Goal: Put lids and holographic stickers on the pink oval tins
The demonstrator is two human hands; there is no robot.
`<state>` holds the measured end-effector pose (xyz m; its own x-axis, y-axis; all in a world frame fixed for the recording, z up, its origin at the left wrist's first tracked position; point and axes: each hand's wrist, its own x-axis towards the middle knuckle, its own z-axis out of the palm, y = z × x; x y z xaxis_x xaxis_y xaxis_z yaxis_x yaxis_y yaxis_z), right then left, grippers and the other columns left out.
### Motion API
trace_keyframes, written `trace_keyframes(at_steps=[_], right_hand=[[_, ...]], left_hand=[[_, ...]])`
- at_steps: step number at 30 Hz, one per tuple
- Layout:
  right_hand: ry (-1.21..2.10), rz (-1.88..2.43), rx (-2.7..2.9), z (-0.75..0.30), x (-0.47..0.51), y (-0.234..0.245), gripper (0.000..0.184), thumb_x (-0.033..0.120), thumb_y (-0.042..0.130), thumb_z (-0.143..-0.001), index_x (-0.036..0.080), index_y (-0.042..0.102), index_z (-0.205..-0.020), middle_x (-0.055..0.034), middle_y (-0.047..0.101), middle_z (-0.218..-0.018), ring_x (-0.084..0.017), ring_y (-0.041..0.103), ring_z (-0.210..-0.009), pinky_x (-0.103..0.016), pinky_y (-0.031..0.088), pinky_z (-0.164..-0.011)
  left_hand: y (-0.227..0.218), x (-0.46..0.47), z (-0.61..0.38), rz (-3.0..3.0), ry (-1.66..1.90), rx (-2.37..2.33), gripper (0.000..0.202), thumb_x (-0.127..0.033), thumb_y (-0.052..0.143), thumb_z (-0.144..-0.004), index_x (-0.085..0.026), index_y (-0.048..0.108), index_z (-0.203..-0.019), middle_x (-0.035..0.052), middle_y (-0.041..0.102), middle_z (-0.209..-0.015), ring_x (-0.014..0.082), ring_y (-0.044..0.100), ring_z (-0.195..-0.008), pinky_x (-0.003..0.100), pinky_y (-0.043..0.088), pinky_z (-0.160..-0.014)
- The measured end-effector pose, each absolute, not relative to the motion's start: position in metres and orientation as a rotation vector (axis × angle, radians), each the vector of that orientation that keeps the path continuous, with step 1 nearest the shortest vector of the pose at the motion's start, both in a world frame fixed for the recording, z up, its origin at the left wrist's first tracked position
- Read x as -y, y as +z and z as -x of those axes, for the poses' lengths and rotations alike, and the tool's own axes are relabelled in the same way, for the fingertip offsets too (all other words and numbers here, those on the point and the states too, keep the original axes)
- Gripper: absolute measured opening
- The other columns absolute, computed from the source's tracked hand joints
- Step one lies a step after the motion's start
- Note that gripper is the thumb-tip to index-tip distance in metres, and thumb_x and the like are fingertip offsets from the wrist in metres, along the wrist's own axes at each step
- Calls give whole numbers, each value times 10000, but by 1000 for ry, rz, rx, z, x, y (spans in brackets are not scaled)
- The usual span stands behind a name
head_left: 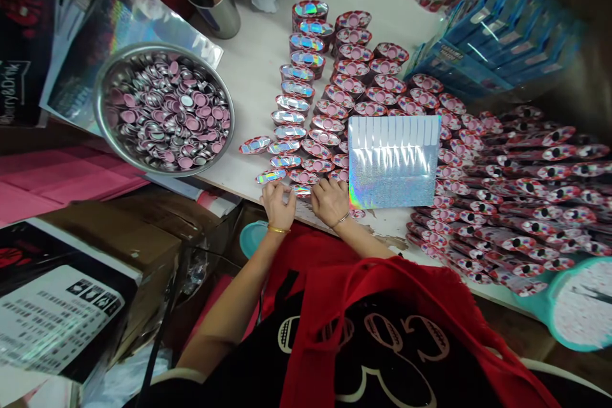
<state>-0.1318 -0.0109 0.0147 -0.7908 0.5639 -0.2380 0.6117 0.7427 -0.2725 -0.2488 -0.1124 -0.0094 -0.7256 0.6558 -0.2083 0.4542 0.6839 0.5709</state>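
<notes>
Red apron, then left hand, right hand, fingers curled, holographic oval piece between them, grip unclear.

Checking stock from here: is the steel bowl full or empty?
Full: the steel bowl is packed nearly to its rim with pink-and-silver foil pieces.

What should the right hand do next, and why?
Probably peel the next label from the holographic sheet beside the right hand. The sheet lies within easy reach, and the oval pink pieces in the left-hand row already seem to have holographic tops, while the row nearest that hand appears to show plain pink ones.
</notes>
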Motion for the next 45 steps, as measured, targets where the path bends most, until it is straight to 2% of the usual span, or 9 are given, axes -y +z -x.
trace_keyframes(at_steps=[5,12,15,22,27,31,34,39,45], right_hand=[[-598,-1055,-2726,134,8,10,217,270,447,-905,155,597,-1011,-124,629,-965,-271,475,-940,-387,262,-782],[-796,-1009,-2752,130,2,20,430,174,441,-871,147,475,-1298,-112,632,-1081,-249,523,-962,-372,328,-809],[-841,-1135,-2895,113,-36,24,354,247,409,-924,170,519,-1252,-100,624,-1088,-225,532,-1003,-348,359,-836],[-372,-2362,-2521,25,-195,13,443,430,487,-858,137,566,-1182,-182,537,-1156,-315,473,-1068,-453,380,-865],[-434,-2435,-2201,-8,-215,-4,410,504,583,-788,159,635,-1004,-179,550,-1096,-335,472,-1044,-478,377,-848],[-513,-2470,-2202,-12,-198,-3,373,458,605,-774,157,602,-994,-168,571,-1080,-316,491,-1033,-464,389,-855],[-841,-2515,-2264,-14,-190,6,354,405,570,-790,155,555,-1040,-131,606,-986,-264,543,-921,-410,426,-810],[-1961,-2363,-2200,-18,-184,41,509,405,533,-797,207,413,-1251,-64,626,-894,-210,590,-797,-351,471,-731],[-2566,-2357,-1821,-47,-153,111,432,451,647,-711,264,538,-1084,-3,600,-741,-165,563,-592,-303,471,-568]], left_hand=[[-13,111,246,-816,695,-2525,121,-299,600,-803,-196,546,-834,90,570,-1025,264,523,-1040,402,373,-910],[-14,121,251,-728,921,-2516,369,-327,588,-791,-174,473,-1106,108,543,-1067,229,547,-930,398,415,-874],[-11,104,257,-844,1066,-2558,401,-362,591,-806,-177,484,-1146,125,539,-1103,255,528,-1011,423,403,-921],[6,-29,236,-1144,891,-2363,336,-429,564,-842,-195,584,-1082,128,577,-1079,295,522,-1066,455,392,-926],[0,-71,216,-1073,548,-2418,329,-487,629,-774,-200,632,-935,124,534,-1019,345,498,-1073,497,388,-889],[2,-62,206,-1071,603,-2399,344,-419,625,-783,-198,598,-1045,123,529,-1074,322,497,-1090,477,405,-882],[8,-58,200,-1036,820,-2305,420,-380,611,-790,-190,540,-1158,112,553,-1063,274,534,-1032,439,437,-869],[23,-59,206,-742,1175,-1870,585,-366,587,-796,-219,390,-1326,8,560,-811,136,557,-683,290,494,-674],[85,-56,229,-761,1148,-1744,685,-469,598,-753,-359,374,-1390,15,652,-866,184,647,-783,348,566,-722]])
